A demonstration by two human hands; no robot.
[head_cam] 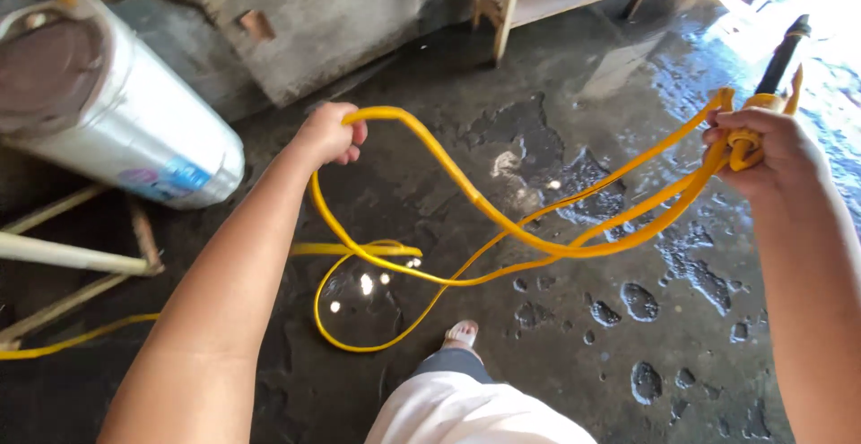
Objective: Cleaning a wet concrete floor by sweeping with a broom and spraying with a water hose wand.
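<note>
Our left hand (327, 134) closes its grip on the yellow hose (502, 220), feeding slack, while our right hand (762, 152) clamps gathered loops above the wet floor (628, 336), keeping coils together.

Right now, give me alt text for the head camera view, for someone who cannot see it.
A person's two bare hands coil a flat yellow hose above a wet concrete floor: the left hand grips one loop, the right hand holds gathered loops by a black-handled nozzle. A silver cylindrical tank lies at left.
</note>
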